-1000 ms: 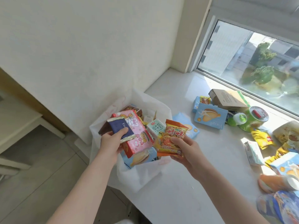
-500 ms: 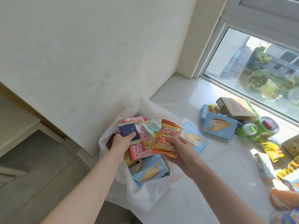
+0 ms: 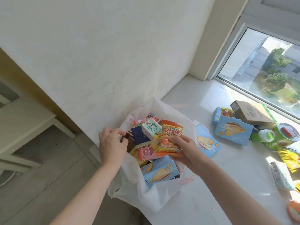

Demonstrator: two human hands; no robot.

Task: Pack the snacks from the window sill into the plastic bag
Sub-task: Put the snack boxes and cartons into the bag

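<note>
A white plastic bag (image 3: 146, 197) stands open at the left end of the window sill (image 3: 227, 184), stuffed with snacks: a milk carton (image 3: 151, 129), a navy box (image 3: 139, 135), a pink box (image 3: 146, 151) and a blue biscuit box (image 3: 159, 172). My right hand (image 3: 185, 150) grips an orange snack packet (image 3: 170, 138) just above the bag's mouth. At the bag's left rim, my left hand (image 3: 112, 143) has curled fingers that seem to pinch the plastic edge.
More snacks lie on the sill to the right: two blue biscuit boxes (image 3: 206, 142) (image 3: 232, 130), a brown carton (image 3: 250, 112), a green cup (image 3: 282, 135), yellow packets (image 3: 289, 158), a small milk carton (image 3: 280, 176). The wall rises behind the bag; the floor drops off left.
My left hand let go of the navy box, which now lies in the bag, and moved to the bag's left rim. The right hand still holds the orange packet over the bag.
</note>
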